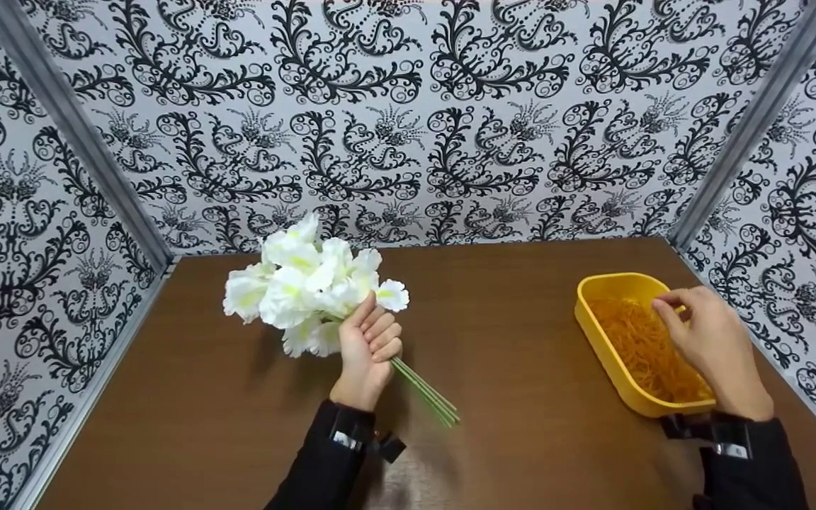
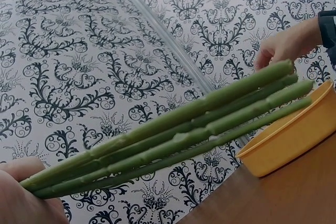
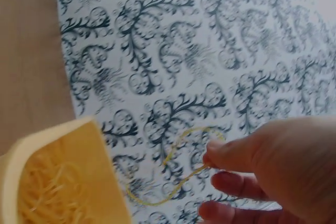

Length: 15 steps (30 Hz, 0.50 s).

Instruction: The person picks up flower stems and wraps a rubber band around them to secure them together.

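A bunch of white artificial flowers point(image 1: 302, 283) with yellowish centres tilts over the left side of the table. My left hand point(image 1: 369, 347) grips it just below the blooms, fingers curled round the green stems point(image 2: 173, 135). Their cut ends point toward the lower right in the head view. Over the yellow tub point(image 1: 610, 365) on the right is my right hand point(image 1: 716, 347). In the right wrist view, it pinches a thin yellow rubber band point(image 3: 167, 199) between thumb and index finger, and the band dangles in a loose loop. A tangle of orange-yellow rubber bands point(image 1: 635, 340) lies in the tub.
The brown tabletop point(image 1: 493, 319) stretches between the two hands. Black-and-white patterned panels point(image 1: 408, 127) enclose it at the back and both sides, with grey metal strips point(image 1: 89, 134) at the corners. Both wrists wear black camera straps point(image 1: 351, 425).
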Each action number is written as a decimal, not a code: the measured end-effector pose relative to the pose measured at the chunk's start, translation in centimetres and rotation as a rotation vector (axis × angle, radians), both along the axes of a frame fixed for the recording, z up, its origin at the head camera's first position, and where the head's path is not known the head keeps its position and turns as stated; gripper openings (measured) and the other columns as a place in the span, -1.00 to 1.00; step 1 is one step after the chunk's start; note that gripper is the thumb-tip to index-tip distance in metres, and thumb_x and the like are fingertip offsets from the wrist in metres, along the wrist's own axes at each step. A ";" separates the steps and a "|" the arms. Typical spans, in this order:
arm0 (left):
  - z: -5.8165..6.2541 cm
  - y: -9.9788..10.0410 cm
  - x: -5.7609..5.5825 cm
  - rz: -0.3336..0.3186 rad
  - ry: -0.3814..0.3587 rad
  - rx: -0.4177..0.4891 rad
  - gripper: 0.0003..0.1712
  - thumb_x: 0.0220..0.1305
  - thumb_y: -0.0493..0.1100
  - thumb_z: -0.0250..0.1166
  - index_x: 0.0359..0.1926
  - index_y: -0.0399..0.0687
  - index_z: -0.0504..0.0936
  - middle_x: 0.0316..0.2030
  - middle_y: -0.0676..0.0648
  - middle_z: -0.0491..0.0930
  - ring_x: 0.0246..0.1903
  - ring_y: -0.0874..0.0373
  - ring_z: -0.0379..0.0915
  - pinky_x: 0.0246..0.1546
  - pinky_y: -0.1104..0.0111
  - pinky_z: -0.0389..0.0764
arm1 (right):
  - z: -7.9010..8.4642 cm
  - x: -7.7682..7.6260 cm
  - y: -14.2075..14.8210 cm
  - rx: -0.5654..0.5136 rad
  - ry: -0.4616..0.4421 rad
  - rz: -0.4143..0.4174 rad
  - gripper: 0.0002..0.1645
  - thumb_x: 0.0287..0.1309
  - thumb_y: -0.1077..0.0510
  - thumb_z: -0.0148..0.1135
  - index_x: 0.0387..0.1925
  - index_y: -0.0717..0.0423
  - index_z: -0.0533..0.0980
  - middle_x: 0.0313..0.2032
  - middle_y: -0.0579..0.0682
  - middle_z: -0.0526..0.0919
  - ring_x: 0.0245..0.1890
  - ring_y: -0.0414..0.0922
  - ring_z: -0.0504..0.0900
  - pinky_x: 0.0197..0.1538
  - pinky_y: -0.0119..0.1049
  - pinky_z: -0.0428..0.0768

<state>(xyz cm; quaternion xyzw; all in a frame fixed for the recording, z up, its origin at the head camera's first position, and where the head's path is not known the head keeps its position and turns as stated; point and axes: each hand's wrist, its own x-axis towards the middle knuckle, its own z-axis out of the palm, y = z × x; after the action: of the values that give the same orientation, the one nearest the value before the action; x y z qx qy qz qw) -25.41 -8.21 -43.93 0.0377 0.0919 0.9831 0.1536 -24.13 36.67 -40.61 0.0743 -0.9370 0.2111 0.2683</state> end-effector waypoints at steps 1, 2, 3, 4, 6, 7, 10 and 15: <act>0.0 0.0 0.0 -0.001 0.001 0.001 -0.39 0.64 -0.01 -0.18 -0.68 0.09 -0.01 -0.77 0.18 -0.06 -0.76 0.34 -0.29 -0.84 0.58 -0.16 | 0.2 0.1 -0.2 -0.005 0.025 0.012 -0.78 0.31 0.21 0.33 -0.14 0.32 0.64 -0.18 0.33 0.63 -0.28 0.24 0.59 -0.21 0.20 0.48; 0.0 0.0 0.0 -0.002 0.004 0.000 -0.39 0.64 -0.01 -0.18 -0.68 0.08 -0.01 -0.76 0.18 -0.06 -0.76 0.34 -0.29 -0.84 0.58 -0.16 | 0.3 0.2 -0.5 -0.008 0.048 0.024 -0.80 0.29 0.23 0.34 -0.14 0.31 0.64 -0.17 0.33 0.64 -0.26 0.25 0.60 -0.18 0.22 0.48; 0.0 0.0 0.0 0.000 0.001 -0.003 -0.39 0.64 -0.01 -0.18 -0.68 0.08 -0.01 -0.76 0.18 -0.06 -0.76 0.34 -0.29 -0.83 0.58 -0.17 | 0.5 0.4 -0.7 -0.011 0.065 0.036 -0.81 0.27 0.25 0.35 -0.14 0.30 0.64 -0.16 0.32 0.65 -0.24 0.25 0.61 -0.16 0.19 0.48; -0.1 0.0 0.0 0.001 0.000 -0.005 -0.39 0.64 -0.01 -0.18 -0.68 0.08 -0.02 -0.76 0.18 -0.07 -0.75 0.34 -0.29 -0.83 0.58 -0.17 | 0.6 0.5 -0.9 -0.009 0.086 0.047 -0.82 0.24 0.27 0.37 -0.14 0.29 0.64 -0.17 0.30 0.66 -0.25 0.24 0.62 -0.15 0.13 0.49; 0.0 0.0 0.0 0.006 -0.005 -0.012 -0.39 0.64 -0.01 -0.17 -0.68 0.08 -0.01 -0.76 0.18 -0.06 -0.76 0.34 -0.28 -0.83 0.59 -0.16 | 0.9 0.6 -1.3 0.007 0.147 0.076 -0.81 0.17 0.31 0.43 -0.17 0.27 0.66 -0.23 0.25 0.70 -0.32 0.16 0.65 -0.20 -0.09 0.51; 0.0 0.0 0.1 0.008 -0.006 -0.014 -0.39 0.64 -0.02 -0.17 -0.68 0.09 -0.01 -0.76 0.18 -0.06 -0.76 0.35 -0.28 -0.83 0.59 -0.16 | 1.0 0.7 -1.4 0.018 0.178 0.090 -0.80 0.13 0.33 0.45 -0.18 0.26 0.66 -0.26 0.22 0.71 -0.36 0.11 0.65 -0.24 -0.22 0.50; 0.2 0.0 0.1 0.010 -0.007 -0.020 -0.39 0.64 -0.02 -0.16 -0.68 0.09 -0.01 -0.76 0.18 -0.07 -0.76 0.35 -0.28 -0.84 0.59 -0.15 | 1.3 0.8 -1.8 0.050 0.258 0.133 -0.76 0.03 0.36 0.52 -0.22 0.23 0.68 -0.33 0.13 0.74 -0.45 -0.03 0.62 -0.39 -0.52 0.41; 0.3 0.0 0.2 0.012 -0.016 -0.024 -0.39 0.63 -0.02 -0.16 -0.69 0.09 0.00 -0.76 0.19 -0.08 -0.76 0.35 -0.28 -0.84 0.59 -0.15 | 1.8 1.1 -2.3 0.085 0.293 0.184 -0.71 -0.07 0.41 0.56 -0.25 0.19 0.70 -0.35 0.06 0.74 -0.45 -0.11 0.59 -0.36 -0.71 0.40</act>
<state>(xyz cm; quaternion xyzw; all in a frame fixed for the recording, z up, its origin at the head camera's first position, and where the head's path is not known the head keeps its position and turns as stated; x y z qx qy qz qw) -25.24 -8.20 -43.61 0.0273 0.1026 0.9831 0.1488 -23.02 34.36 -38.79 0.2009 -0.8852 0.1821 0.3780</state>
